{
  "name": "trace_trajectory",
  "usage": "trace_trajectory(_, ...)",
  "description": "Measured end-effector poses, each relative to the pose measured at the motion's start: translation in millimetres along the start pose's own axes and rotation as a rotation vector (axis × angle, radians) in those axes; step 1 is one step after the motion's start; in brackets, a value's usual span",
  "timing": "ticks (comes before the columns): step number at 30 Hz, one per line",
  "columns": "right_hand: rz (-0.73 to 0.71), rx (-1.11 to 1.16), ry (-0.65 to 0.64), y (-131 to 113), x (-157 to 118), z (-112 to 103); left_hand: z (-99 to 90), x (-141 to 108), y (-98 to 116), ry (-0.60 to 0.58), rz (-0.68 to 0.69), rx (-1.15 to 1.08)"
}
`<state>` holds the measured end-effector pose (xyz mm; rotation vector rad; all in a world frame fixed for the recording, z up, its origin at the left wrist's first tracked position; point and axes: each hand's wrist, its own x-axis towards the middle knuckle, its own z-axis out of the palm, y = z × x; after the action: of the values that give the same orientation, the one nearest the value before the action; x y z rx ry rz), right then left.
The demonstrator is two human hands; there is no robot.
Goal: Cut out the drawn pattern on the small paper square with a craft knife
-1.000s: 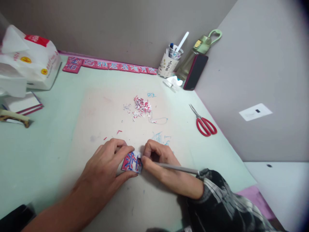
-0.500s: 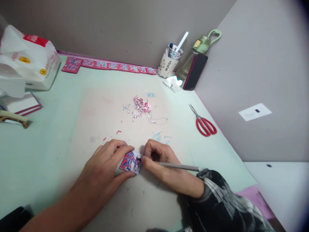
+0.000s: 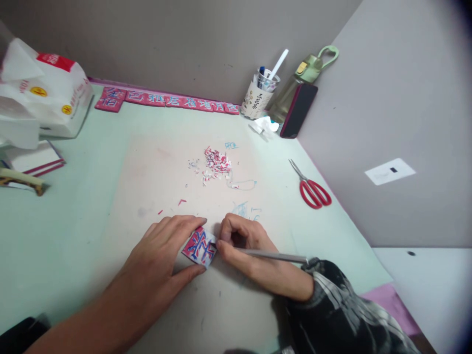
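A small square tile [image 3: 199, 248], red and white with blue strokes forming a character, lies on the beige mat [image 3: 147, 167]. My left hand [image 3: 162, 255] grips it between the thumb at its lower edge and the fingers at its upper edge. From the right, my right hand [image 3: 247, 246] pinches a thin metal-coloured knife [image 3: 276, 255], whose tip meets the tile's right side. The knife's handle slants back over my right wrist. Beyond my hands is a pile of red and white shavings [image 3: 217, 162].
Red-handled scissors [image 3: 314, 191] lie at the right. Along the back edge runs a row of carved red tiles [image 3: 173, 101]. A pen cup [image 3: 256, 96], a green bottle [image 3: 285, 98] and a phone [image 3: 298, 110] stand back right. Tissues [image 3: 62, 98] and a cutter [image 3: 22, 181] are at left.
The tile has turned slightly between my left fingers. My left fingertips have shifted along its upper edge, uncovering more of its corner. My right hand has barely moved.
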<state>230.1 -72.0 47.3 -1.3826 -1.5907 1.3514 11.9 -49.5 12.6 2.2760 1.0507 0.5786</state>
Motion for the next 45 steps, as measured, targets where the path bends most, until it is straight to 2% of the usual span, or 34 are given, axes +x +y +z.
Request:
trace_trajectory(5,-0.014,-0.015,-0.042,1.3,-1.9,-0.3,3.6,-1.4,8.0,-0.006,-0.068,-0.059)
trace_trajectory(9,-0.017,0.018,-0.029,-4.3,-1.1,-3.5,-1.4,1.0,11.2,-0.005,-0.067,-0.081)
trace_trajectory(13,-0.043,0.002,-0.029,-6.2,-0.2,-6.0,-4.5,1.5,9.2,-0.031,-0.055,-0.081)
trace_trajectory(17,-0.069,-0.084,-0.032,-3.1,0.7,-6.8,-3.0,-1.8,4.2,0.014,-0.037,-0.06)
trace_trajectory(22,-0.07,-0.115,-0.04,-0.9,2.0,-5.7,-4.8,-1.7,1.3,-0.061,-0.05,-0.05)
trace_trajectory(25,-0.073,-0.145,-0.042,-1.3,3.0,-5.0,-4.6,-1.5,3.5,-0.037,-0.071,-0.071)
trace_trajectory(28,-0.116,-0.228,-0.055,-3.1,3.9,-5.4,-3.0,-2.2,5.7,0.005,-0.101,-0.087)
trace_trajectory(35,-0.327,-0.404,-0.14,-7.7,5.5,-9.2,-1.4,-1.6,2.6,0.019,-0.071,-0.086)
trace_trajectory(45,-0.329,-0.431,-0.17,-11.2,4.4,-10.7,1.7,-4.0,-2.2,0.021,-0.032,-0.092)
